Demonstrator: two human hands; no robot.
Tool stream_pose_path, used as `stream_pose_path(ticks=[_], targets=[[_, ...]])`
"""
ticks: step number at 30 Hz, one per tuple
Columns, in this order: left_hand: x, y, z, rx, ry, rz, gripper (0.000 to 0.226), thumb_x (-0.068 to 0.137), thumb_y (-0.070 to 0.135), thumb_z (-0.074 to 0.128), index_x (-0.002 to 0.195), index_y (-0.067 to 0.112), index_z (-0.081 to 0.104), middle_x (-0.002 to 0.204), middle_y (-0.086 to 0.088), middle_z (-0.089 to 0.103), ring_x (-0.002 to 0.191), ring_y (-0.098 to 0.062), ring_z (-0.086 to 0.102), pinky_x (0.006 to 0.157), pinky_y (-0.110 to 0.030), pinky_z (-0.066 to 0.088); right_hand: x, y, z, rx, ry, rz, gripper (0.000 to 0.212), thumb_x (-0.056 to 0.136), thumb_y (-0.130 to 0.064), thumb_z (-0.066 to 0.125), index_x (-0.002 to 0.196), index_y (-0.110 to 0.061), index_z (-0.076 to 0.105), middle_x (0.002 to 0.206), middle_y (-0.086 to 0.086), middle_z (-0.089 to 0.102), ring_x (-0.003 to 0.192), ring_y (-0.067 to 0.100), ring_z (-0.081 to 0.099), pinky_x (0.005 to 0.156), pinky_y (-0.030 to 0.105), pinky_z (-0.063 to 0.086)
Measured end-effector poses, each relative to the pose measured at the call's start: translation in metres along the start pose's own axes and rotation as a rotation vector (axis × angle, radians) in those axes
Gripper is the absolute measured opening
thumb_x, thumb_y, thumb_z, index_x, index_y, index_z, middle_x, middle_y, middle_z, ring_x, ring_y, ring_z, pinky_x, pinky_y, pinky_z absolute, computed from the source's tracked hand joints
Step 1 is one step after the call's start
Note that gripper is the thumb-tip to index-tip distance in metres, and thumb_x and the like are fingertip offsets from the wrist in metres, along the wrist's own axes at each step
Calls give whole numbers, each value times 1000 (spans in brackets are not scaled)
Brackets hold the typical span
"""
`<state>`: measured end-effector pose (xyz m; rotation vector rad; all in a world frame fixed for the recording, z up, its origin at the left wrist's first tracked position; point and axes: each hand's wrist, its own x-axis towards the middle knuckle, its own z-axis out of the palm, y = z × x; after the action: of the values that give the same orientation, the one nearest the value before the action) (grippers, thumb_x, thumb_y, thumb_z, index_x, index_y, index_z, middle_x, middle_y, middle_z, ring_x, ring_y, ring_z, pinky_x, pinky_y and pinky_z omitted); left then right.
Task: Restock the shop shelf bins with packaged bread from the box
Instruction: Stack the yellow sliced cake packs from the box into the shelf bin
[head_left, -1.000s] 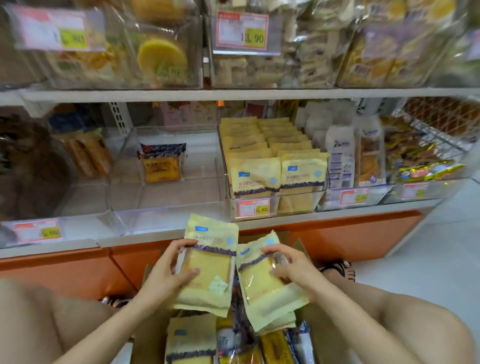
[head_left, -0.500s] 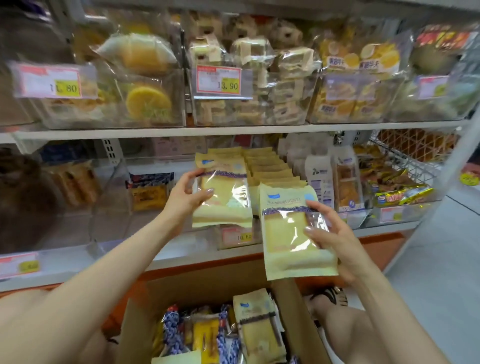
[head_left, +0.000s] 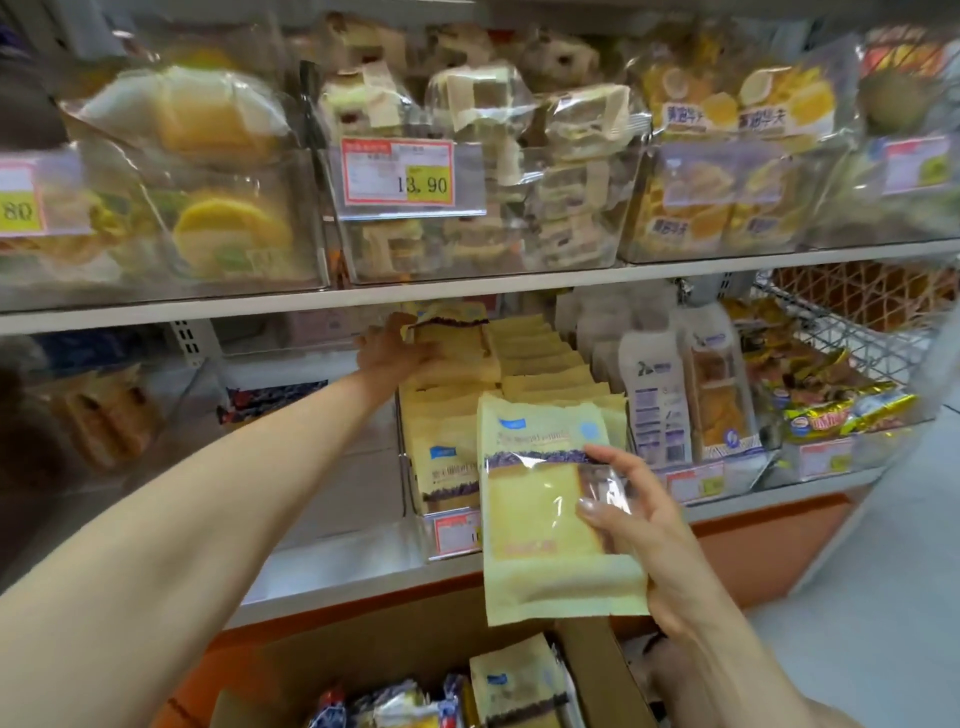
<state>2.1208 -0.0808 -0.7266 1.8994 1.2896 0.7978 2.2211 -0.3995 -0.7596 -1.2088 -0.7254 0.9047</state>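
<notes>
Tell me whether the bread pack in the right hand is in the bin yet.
Out. The right hand grips the pack upright in front of the bin, above the box.

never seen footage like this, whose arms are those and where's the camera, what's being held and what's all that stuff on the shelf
There is no machine here: these are a person's two bare arms. Every picture comes from one wide-angle camera worn on the person's head, looking forward and down, so the arms reach in from the bottom edge. The left hand is stretched to the back of a clear bin on the lower shelf and grips a far packet of yellow-wrapped bread there. The right hand holds a near packet of the same kind upright in front of that bin, which is lined with matching packets. Below is an open cardboard box with more packets inside. The upper shelf carries clear bins of other breads.
</notes>
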Motion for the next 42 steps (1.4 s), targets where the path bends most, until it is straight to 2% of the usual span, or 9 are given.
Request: stream_pose_path(ticks=[5, 10, 16, 19, 23, 29, 34, 38, 42], targets=[[-11, -3, -8, 78, -46, 87, 55, 78, 44, 71, 125, 26, 51, 141, -14, 29, 134, -34, 25, 112, -46, 26, 3, -8, 8, -7, -41, -37, 54, 63, -12, 73, 113, -29, 63, 102, -10, 70, 78, 8, 68, 56, 18, 51], [-66, -23, -26, 112, -24, 208, 35, 83, 37, 68, 114, 26, 59, 132, -10, 42, 122, -29, 42, 104, -44, 37, 10, -14, 25, 8, 5, -93, 50, 73, -2, 69, 116, -28, 62, 108, -4, 66, 80, 8, 67, 60, 21, 54], [-139, -48, -53, -32, -20, 235, 23, 88, 28, 61, 110, 26, 53, 124, -2, 46, 113, -12, 41, 83, -20, 34, 87, -45, 69, -284, 39, -204, 47, 82, 1, 66, 122, -24, 58, 122, -5, 57, 96, 7, 57, 59, 9, 46], [-152, -61, -53, -14, 10, 243, 23, 88, 22, 62, 108, 25, 50, 117, -2, 46, 116, -18, 43, 81, -18, 36, 137, -54, 92, -535, 72, -213, 45, 84, -2, 65, 125, -20, 57, 123, 6, 58, 93, 15, 58, 62, 14, 45], [-154, -61, -57, -10, 34, 299, 27, 87, 19, 63, 111, 20, 51, 112, 2, 43, 115, -18, 44, 91, -32, 44, 161, -56, 107, -1281, 108, -284, 47, 89, -25, 62, 134, -31, 49, 139, 5, 48, 125, 27, 46, 92, 29, 42], [-159, -58, -65, -56, -21, 355, 24, 89, 21, 61, 108, 26, 48, 116, 3, 47, 105, -6, 49, 82, -16, 41, 132, -33, 112, -1381, -30, -346, 45, 87, -41, 62, 130, -30, 56, 141, 4, 47, 128, 25, 45, 104, 42, 40], [-185, -64, -56, -88, -31, 360, 23, 90, 13, 58, 109, 24, 49, 112, 6, 50, 97, -4, 53, 72, -5, 42, 74, -25, 103, -1144, -24, -663, 26, 89, -20, 62, 114, -20, 66, 120, 3, 61, 116, 14, 51, 98, 27, 39], [-216, -92, -34, -53, -130, 376, 25, 90, 10, 56, 110, 23, 50, 109, 9, 51, 93, 0, 53, 74, -6, 43, 13, 4, 77, -892, -239, -399, 23, 89, -11, 62, 104, -27, 68, 95, -7, 69, 85, 9, 63, 77, 19, 50], [-245, -150, -4, 112, -366, 261, 22, 90, 17, 57, 112, 21, 53, 103, 9, 57, 89, -1, 56, 81, -24, 49, 0, 66, 44, -975, -353, -40, 16, 90, -23, 63, 100, -35, 67, 95, -12, 69, 86, 6, 63, 80, 22, 50]])
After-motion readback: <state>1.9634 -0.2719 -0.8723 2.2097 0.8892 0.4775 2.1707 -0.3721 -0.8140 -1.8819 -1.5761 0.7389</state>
